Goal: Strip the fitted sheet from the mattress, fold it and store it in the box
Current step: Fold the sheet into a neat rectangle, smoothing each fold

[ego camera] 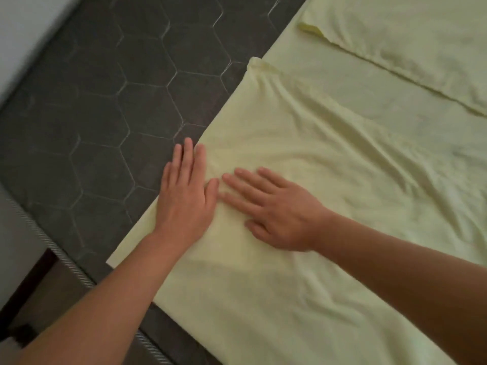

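Observation:
The pale yellow fitted sheet (329,159) lies off its corners, spread in flat folded layers on the dark grey quilted mattress (100,106). My left hand (184,196) lies flat, fingers straight, on the sheet's left folded edge, fingertips reaching the mattress. My right hand (274,209) presses flat on the sheet just beside it, fingers spread and pointing left. A gathered elastic corner (259,65) sticks up at the fold's far end. No box is in view.
Another folded layer of the sheet, with a yellow corner (312,29), lies at the upper right. The mattress's corded edge (68,262) runs along the lower left, with floor and a dark frame (29,291) beyond. A pale wall (23,30) stands at the upper left.

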